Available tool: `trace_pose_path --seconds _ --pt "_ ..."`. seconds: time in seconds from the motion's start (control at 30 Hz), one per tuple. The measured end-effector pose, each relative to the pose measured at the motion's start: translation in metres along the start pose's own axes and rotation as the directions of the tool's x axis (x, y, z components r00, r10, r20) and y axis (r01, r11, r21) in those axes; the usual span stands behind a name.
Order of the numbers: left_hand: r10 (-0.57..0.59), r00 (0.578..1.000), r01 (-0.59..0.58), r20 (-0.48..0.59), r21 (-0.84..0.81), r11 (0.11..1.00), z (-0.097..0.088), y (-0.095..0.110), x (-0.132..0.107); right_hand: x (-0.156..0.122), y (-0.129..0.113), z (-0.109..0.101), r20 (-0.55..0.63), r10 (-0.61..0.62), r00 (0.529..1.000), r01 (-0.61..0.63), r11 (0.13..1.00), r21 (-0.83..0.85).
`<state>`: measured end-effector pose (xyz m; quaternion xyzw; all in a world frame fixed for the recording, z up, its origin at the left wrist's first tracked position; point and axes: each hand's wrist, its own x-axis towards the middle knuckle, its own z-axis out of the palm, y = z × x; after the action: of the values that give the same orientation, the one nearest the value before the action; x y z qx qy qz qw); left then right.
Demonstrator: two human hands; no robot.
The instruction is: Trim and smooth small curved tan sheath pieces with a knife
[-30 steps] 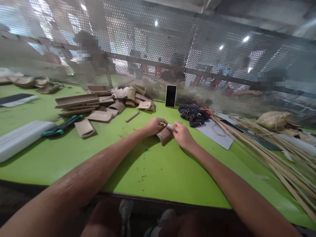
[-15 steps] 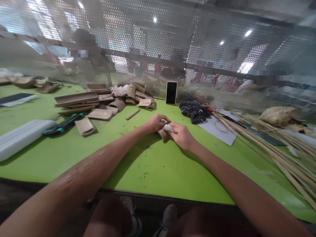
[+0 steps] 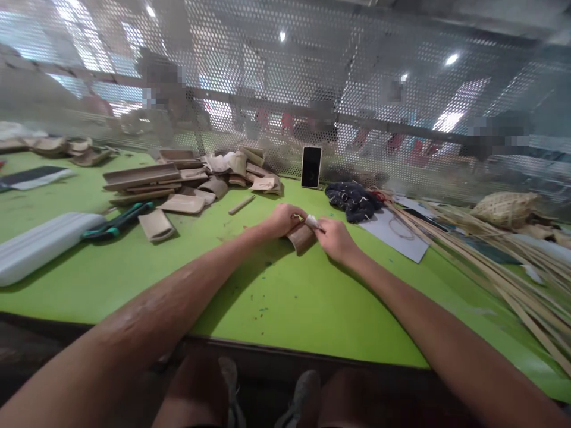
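Observation:
My left hand is closed at the far end of a short curved piece of split bamboo, which lies on the green table with its rounded side up. The fingers of my right hand pinch a small crumpled white piece, perhaps paper or cloth, against the bamboo's upper right side. What lies under the right fingertips is hidden. Just left of my hands rests a thin bamboo stick.
Split bamboo pieces are heaped at the back left, near a green-and-black tool and a white case. A phone stands against the perforated screen. Dark cloth and long bamboo strips lie right.
My right hand has shifted slightly right, and the white piece has moved up and right along the bamboo. More of the bamboo's rounded face shows.

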<state>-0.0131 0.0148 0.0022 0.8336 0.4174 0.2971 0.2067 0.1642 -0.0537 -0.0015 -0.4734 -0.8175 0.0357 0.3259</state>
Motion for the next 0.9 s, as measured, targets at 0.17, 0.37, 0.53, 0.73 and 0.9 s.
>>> trace_pose_path --seconds 0.17,0.37,0.53,0.73,0.9 --pt "-0.007 1.000 0.007 0.012 0.013 1.000 0.000 -0.001 0.000 -0.006 -0.013 0.001 0.066 -0.063 0.996 0.056 0.994 0.096" --pt "-0.022 1.000 0.022 0.015 0.016 1.000 -0.001 0.001 0.000 -0.003 -0.007 0.000 0.008 -0.008 1.000 0.008 1.000 -0.017" --pt "-0.015 1.000 0.015 0.011 0.015 1.000 0.000 0.001 0.000 -0.004 -0.009 0.003 0.012 -0.048 0.999 0.047 0.999 0.015" --pt "-0.004 1.000 0.004 0.001 0.011 1.000 0.000 -0.001 0.000 -0.004 -0.011 0.001 0.029 -0.018 0.999 0.016 0.999 0.037" --pt "-0.003 1.000 0.003 0.001 -0.012 1.000 0.001 -0.001 0.000 -0.005 -0.013 0.004 0.017 -0.080 0.997 0.079 0.996 0.048"
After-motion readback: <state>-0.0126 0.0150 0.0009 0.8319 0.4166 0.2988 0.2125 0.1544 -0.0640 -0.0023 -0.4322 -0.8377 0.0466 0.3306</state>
